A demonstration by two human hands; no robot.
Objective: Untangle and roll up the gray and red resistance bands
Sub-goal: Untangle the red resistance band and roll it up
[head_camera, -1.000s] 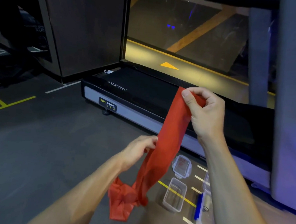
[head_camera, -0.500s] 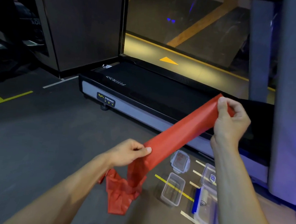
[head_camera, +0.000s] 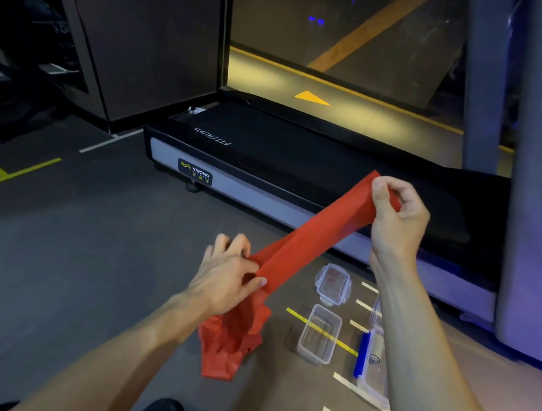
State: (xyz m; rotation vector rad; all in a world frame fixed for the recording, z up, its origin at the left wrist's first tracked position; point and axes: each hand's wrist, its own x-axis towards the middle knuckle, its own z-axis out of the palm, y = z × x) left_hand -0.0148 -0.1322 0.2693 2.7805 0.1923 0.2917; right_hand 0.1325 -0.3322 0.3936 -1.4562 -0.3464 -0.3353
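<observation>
1. The red resistance band (head_camera: pixel 312 237) runs as a flat strip across the middle of the frame, rising from lower left to upper right between the two hands.
2. The right hand (head_camera: pixel 397 220), right of centre, pinches the band's upper end between thumb and curled fingers, and the end folds over the fingertips.
3. The left hand (head_camera: pixel 226 273), just below centre, holds the band's lower part: the thumb lies on the strip's near edge, and the fingers curl round the far side.
4. Below the left hand the rest of the band hangs in a crumpled bunch (head_camera: pixel 231 340) at lower centre.
5. No gray band shows in this view.
6. A treadmill (head_camera: pixel 267 153) fills the middle of the frame behind the hands, with a "Body Strong" label on its near end.
7. On the floor at lower right stand a clear plastic container (head_camera: pixel 320 335) without its lid, a clear lid (head_camera: pixel 333 283) just above it, and a larger clear box with a blue clip (head_camera: pixel 362 353) partly hidden behind the right forearm.
8. Yellow and white lines mark the gray floor (head_camera: pixel 67 255).
</observation>
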